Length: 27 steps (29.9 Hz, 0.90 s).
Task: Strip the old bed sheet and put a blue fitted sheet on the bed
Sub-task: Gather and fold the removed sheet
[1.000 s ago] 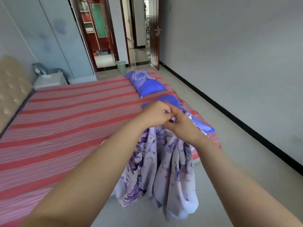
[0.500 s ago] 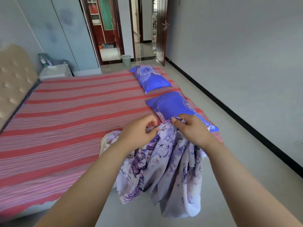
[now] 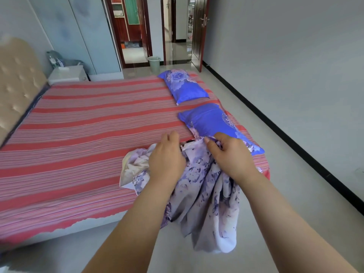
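Left hand (image 3: 166, 156) released floral sheet (image 3: 204, 186); right hand (image 3: 230, 154) grips.

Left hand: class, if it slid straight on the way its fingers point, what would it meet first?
Probably the red striped bed sheet just past the fingertips of the left hand, which points up the bed; the nearer blue floral pillow seems to lie off to the right.

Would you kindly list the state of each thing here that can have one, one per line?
floral sheet: bunched, partly on the bed, hanging over its edge
striped sheet: spread flat over the bed
near pillow: lying flat at the bed's edge
far pillow: lying flat
left hand: fingers straight, resting on the floral sheet
right hand: pinching the floral sheet
door: open
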Each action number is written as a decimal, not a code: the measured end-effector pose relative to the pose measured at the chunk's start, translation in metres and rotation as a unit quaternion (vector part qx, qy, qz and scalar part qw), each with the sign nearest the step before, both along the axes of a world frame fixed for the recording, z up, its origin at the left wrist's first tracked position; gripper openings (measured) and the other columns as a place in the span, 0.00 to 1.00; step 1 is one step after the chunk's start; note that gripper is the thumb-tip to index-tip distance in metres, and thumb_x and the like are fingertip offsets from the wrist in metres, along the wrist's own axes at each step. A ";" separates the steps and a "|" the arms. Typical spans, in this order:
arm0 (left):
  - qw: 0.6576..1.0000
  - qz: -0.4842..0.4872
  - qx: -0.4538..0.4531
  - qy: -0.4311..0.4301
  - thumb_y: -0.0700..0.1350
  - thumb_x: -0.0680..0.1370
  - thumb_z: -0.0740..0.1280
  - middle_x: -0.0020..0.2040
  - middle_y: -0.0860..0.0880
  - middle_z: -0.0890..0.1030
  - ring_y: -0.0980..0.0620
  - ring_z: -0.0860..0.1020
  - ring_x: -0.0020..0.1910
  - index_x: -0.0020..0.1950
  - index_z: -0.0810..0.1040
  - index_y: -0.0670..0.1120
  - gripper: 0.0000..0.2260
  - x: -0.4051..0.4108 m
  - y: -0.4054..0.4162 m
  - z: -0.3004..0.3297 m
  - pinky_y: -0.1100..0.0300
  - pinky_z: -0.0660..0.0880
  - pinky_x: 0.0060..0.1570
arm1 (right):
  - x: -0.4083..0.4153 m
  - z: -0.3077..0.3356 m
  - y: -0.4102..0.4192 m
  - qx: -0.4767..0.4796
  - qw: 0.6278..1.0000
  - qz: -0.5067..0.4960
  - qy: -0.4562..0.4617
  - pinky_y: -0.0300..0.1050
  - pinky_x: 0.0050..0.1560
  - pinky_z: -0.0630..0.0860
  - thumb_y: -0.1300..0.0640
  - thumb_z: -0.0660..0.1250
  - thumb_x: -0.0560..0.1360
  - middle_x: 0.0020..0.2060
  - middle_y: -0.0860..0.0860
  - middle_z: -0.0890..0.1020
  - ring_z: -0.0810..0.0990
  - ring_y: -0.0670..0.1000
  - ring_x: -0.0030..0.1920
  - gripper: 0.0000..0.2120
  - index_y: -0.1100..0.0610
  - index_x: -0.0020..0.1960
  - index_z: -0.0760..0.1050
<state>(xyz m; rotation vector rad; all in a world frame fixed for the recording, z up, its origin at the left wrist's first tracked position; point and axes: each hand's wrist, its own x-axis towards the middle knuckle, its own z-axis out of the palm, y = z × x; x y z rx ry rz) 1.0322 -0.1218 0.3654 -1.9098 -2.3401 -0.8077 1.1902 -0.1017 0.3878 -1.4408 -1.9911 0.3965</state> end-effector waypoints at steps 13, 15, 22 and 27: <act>0.870 -0.031 -0.162 -0.465 0.38 0.81 0.59 0.41 0.45 0.81 0.48 0.76 0.36 0.46 0.80 0.44 0.10 -0.116 -0.021 -0.061 0.59 0.74 0.39 | 0.058 0.000 0.034 0.033 0.982 -0.155 0.106 0.48 0.35 0.67 0.48 0.61 0.78 0.28 0.52 0.71 0.69 0.59 0.35 0.16 0.58 0.38 0.67; 0.897 -0.158 -0.287 -0.296 0.42 0.81 0.60 0.36 0.50 0.76 0.52 0.72 0.36 0.40 0.77 0.43 0.12 -0.099 -0.019 -0.064 0.61 0.68 0.39 | 0.060 -0.001 0.034 0.028 0.986 -0.121 0.109 0.47 0.36 0.67 0.49 0.62 0.78 0.31 0.56 0.74 0.70 0.59 0.37 0.15 0.60 0.42 0.70; 0.908 -0.155 -0.175 -0.348 0.37 0.81 0.55 0.41 0.52 0.75 0.59 0.70 0.30 0.54 0.72 0.49 0.10 -0.036 0.011 -0.079 0.70 0.66 0.30 | 0.056 -0.015 0.017 0.067 0.991 -0.044 0.107 0.47 0.35 0.68 0.46 0.61 0.75 0.27 0.55 0.73 0.69 0.56 0.32 0.16 0.60 0.42 0.73; 0.933 -0.175 -0.191 -0.249 0.41 0.79 0.62 0.59 0.52 0.76 0.53 0.75 0.55 0.60 0.77 0.49 0.12 -0.031 0.024 -0.103 0.59 0.71 0.56 | 0.064 -0.012 0.014 0.065 0.989 -0.050 0.124 0.49 0.39 0.70 0.50 0.63 0.77 0.33 0.62 0.78 0.75 0.61 0.37 0.12 0.59 0.43 0.74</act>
